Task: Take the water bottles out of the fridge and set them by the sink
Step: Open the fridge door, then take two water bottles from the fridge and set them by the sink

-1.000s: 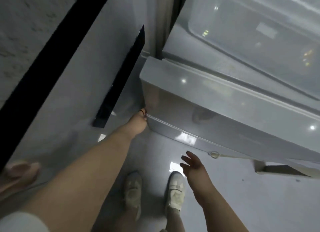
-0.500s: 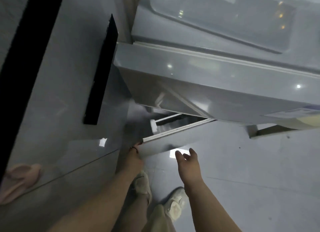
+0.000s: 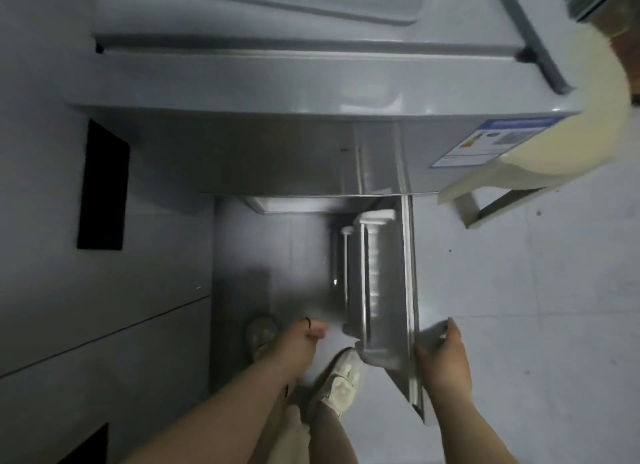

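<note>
I look straight down at a low grey fridge (image 3: 277,82). Its door (image 3: 411,273) stands swung out to the right, edge-on to me. White-railed door shelves (image 3: 374,273) line its inner side. My right hand (image 3: 441,356) grips the door's outer free edge, fingers wrapped over it. My left hand (image 3: 304,333) hangs just left of the door shelves, fingers curled and blurred, with nothing seen in it. No water bottle shows; the fridge's inside is dark and hidden under its top.
A grey cabinet front (image 3: 104,290) with a black recess stands close on the left. A cream stool (image 3: 568,124) on a metal frame sits right of the fridge. My two light shoes (image 3: 343,380) are on the tiled floor (image 3: 519,325) below the door.
The door has swung from barely ajar to wide open on the right. My left hand has let go of its edge, and my right hand has taken hold of it.
</note>
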`<action>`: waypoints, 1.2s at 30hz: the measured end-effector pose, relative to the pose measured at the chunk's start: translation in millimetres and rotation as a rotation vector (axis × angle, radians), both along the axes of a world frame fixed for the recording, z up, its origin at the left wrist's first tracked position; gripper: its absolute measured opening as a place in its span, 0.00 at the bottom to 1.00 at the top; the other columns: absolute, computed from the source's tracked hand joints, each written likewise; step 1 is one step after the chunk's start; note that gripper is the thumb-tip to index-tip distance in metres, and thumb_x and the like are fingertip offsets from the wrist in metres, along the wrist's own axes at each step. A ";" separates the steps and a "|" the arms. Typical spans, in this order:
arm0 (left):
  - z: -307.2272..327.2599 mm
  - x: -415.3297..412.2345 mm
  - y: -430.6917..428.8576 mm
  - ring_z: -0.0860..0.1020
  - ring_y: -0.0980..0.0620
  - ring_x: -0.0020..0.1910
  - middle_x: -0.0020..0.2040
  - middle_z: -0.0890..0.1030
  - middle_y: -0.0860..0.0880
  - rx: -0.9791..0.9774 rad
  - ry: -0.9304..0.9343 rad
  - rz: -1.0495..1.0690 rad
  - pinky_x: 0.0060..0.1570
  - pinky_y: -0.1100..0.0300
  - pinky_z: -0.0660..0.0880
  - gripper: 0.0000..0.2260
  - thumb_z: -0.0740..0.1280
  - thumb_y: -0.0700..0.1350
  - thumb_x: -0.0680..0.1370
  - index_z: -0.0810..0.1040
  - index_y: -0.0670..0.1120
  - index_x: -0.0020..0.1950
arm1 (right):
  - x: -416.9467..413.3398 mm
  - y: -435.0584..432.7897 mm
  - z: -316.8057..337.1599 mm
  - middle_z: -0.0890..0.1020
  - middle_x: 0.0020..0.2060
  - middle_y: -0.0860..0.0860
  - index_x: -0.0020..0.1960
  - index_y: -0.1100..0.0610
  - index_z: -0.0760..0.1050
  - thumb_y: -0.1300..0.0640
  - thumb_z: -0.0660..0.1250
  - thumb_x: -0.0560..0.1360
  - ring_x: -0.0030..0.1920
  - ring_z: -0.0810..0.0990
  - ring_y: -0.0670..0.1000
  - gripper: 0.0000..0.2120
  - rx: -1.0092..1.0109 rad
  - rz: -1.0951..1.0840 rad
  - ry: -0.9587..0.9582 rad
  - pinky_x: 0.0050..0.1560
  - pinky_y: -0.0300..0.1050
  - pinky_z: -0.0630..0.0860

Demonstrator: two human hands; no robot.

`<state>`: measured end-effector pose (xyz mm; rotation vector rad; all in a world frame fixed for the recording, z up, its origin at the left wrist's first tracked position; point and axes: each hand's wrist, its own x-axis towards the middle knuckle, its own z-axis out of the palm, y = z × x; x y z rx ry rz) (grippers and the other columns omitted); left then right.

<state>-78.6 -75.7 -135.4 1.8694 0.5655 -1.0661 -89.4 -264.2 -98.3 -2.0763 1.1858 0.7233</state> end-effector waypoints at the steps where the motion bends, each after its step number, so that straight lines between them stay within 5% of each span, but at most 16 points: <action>1: -4.4 8.7 2.2 0.73 0.44 0.50 0.54 0.77 0.37 -0.002 -0.011 0.034 0.40 0.74 0.68 0.16 0.52 0.25 0.73 0.76 0.31 0.54 | 0.2 -10.8 -1.5 0.70 0.66 0.63 0.70 0.60 0.56 0.61 0.64 0.72 0.65 0.68 0.64 0.30 -0.029 0.020 -0.015 0.64 0.57 0.65; 5: -25.2 47.3 10.5 0.74 0.43 0.49 0.57 0.76 0.28 0.051 -0.156 0.149 0.36 0.78 0.68 0.16 0.52 0.24 0.73 0.72 0.30 0.57 | 4.7 -40.4 -9.8 0.68 0.66 0.66 0.71 0.62 0.54 0.67 0.62 0.71 0.65 0.66 0.67 0.31 -0.148 0.067 -0.061 0.67 0.58 0.61; 8: -38.5 70.6 12.7 0.73 0.48 0.47 0.54 0.78 0.33 0.058 -0.201 0.165 0.41 0.71 0.70 0.16 0.54 0.27 0.74 0.74 0.33 0.57 | 11.7 -50.8 -16.7 0.67 0.67 0.67 0.70 0.64 0.55 0.65 0.65 0.70 0.67 0.64 0.67 0.32 -0.248 0.086 -0.104 0.69 0.58 0.58; 11: -61.6 93.0 15.2 0.74 0.49 0.43 0.49 0.77 0.42 0.011 -0.257 0.175 0.31 0.81 0.67 0.15 0.55 0.31 0.75 0.75 0.36 0.57 | 21.8 -46.0 -23.9 0.70 0.63 0.70 0.67 0.68 0.61 0.58 0.62 0.66 0.64 0.67 0.68 0.31 -0.381 0.158 -0.375 0.68 0.58 0.58; 14: -92.1 119.1 16.9 0.74 0.53 0.38 0.44 0.78 0.45 -0.054 -0.349 0.269 0.29 0.82 0.68 0.13 0.57 0.30 0.74 0.75 0.34 0.56 | 36.6 -18.6 -40.8 0.78 0.51 0.70 0.57 0.70 0.70 0.56 0.55 0.64 0.54 0.71 0.61 0.26 -0.365 0.313 -0.804 0.61 0.40 0.61; 16: -108.6 134.9 18.8 0.75 0.59 0.33 0.36 0.76 0.50 -0.082 -0.424 0.318 0.27 0.81 0.68 0.11 0.58 0.30 0.74 0.75 0.33 0.54 | 45.6 7.0 -57.8 0.80 0.48 0.56 0.54 0.62 0.72 0.57 0.55 0.66 0.49 0.71 0.52 0.19 -0.247 0.418 -0.975 0.56 0.22 0.60; 18: -129.1 145.8 21.6 0.76 0.63 0.31 0.35 0.76 0.52 -0.094 -0.499 0.244 0.30 0.81 0.69 0.10 0.58 0.31 0.74 0.77 0.37 0.51 | 56.3 36.2 -89.6 0.76 0.47 0.49 0.51 0.53 0.72 0.58 0.56 0.67 0.45 0.74 0.47 0.14 -0.096 0.464 -1.087 0.54 0.17 0.60; 22: -167.3 172.3 25.3 0.76 0.65 0.31 0.34 0.77 0.55 -0.116 -0.596 0.135 0.29 0.78 0.69 0.10 0.61 0.35 0.73 0.78 0.48 0.41 | 90.9 84.9 -167.0 0.84 0.39 0.47 0.47 0.48 0.73 0.57 0.58 0.67 0.44 0.78 0.44 0.11 0.149 0.527 -1.136 0.46 0.21 0.67; 27: -214.1 193.7 29.5 0.77 0.67 0.26 0.34 0.77 0.50 -0.198 -0.691 0.242 0.31 0.77 0.71 0.10 0.58 0.33 0.75 0.76 0.43 0.43 | 149.3 104.8 -241.4 0.79 0.34 0.41 0.39 0.45 0.75 0.66 0.62 0.72 0.37 0.78 0.35 0.15 0.439 0.213 -0.971 0.39 0.23 0.70; 31: -231.2 201.6 33.5 0.76 0.57 0.33 0.35 0.77 0.49 -0.264 -0.705 0.373 0.31 0.74 0.73 0.13 0.57 0.36 0.76 0.74 0.48 0.36 | 183.5 100.1 -269.4 0.76 0.30 0.48 0.33 0.47 0.70 0.70 0.60 0.72 0.32 0.74 0.49 0.19 0.547 0.023 -0.921 0.41 0.42 0.72; 36: -226.2 212.9 35.3 0.76 0.61 0.27 0.31 0.78 0.50 -0.252 -0.741 0.472 0.32 0.69 0.74 0.11 0.61 0.39 0.75 0.73 0.49 0.34 | 210.5 99.9 -276.2 0.74 0.28 0.52 0.33 0.53 0.70 0.67 0.60 0.73 0.29 0.73 0.49 0.14 0.668 -0.143 -0.917 0.30 0.39 0.74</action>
